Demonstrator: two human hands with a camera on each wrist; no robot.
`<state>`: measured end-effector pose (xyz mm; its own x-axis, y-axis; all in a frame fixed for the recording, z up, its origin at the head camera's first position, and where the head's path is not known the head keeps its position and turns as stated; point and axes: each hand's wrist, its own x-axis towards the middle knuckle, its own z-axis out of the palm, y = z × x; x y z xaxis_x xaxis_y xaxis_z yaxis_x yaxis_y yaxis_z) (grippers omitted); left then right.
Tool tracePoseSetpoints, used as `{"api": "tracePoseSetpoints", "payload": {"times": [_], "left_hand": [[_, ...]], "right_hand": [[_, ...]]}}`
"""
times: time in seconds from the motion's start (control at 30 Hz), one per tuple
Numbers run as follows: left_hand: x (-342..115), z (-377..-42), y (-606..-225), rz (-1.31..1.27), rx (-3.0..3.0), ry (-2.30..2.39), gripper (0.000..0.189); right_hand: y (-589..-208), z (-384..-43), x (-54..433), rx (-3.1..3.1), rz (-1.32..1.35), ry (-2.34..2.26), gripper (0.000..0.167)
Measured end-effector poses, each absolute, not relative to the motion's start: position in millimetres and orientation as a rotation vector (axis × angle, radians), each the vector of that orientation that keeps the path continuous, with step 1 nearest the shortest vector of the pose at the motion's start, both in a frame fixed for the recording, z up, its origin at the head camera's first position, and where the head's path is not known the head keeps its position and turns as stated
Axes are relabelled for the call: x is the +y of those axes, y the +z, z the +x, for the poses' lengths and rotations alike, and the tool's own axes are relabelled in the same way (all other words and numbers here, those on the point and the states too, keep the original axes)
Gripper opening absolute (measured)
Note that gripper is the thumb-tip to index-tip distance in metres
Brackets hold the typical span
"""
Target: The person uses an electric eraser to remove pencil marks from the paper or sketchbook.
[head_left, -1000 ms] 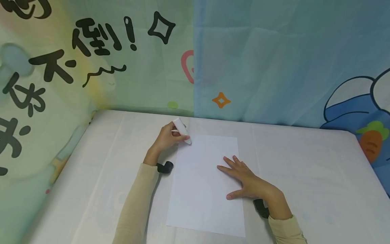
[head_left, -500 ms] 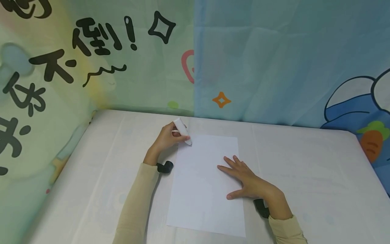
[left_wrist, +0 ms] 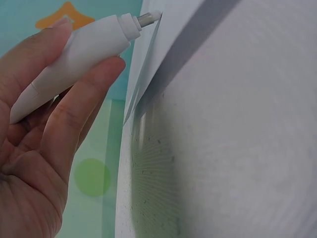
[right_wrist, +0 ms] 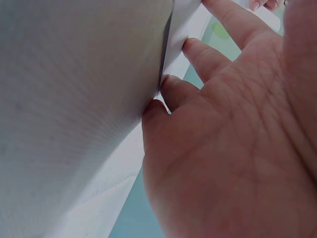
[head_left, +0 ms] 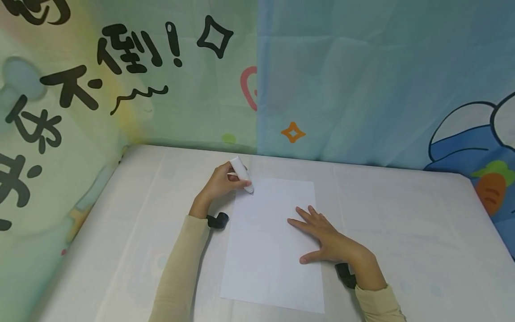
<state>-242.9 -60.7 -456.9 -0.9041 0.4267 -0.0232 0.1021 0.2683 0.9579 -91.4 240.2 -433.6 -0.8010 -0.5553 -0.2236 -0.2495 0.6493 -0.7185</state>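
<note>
A blank sheet of white paper (head_left: 269, 255) lies on the white-covered table. My left hand (head_left: 219, 182) pinches a white correction pen (head_left: 238, 167) between thumb and fingers at the sheet's upper left corner. In the left wrist view the correction pen (left_wrist: 89, 52) shows a slim metal tip, which meets the paper (left_wrist: 171, 29). Over the sheet's right side, my right hand (head_left: 325, 236) rests with fingers spread. Its fingertips (right_wrist: 189, 45) touch the paper in the right wrist view.
The white tablecloth (head_left: 402, 232) spreads out on both sides of the sheet. Behind the table hangs a printed cloth backdrop (head_left: 342, 80) in green and blue. Each wrist wears a black camera, such as the left wrist's camera (head_left: 218, 221).
The correction pen's tip has moved very slightly down the sheet. My right hand and the paper have stayed in place.
</note>
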Motion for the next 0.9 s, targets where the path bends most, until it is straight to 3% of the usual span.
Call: {"api": "tracePoseSetpoints", "payload": {"times": [0.9], "left_hand": [[-62.1,-242.1,-455.3,0.504,2.247,1.646,0.045]], "right_hand": [[-433.8,-91.6,239.5,2.451,-0.624,-0.955,0.091]]}}
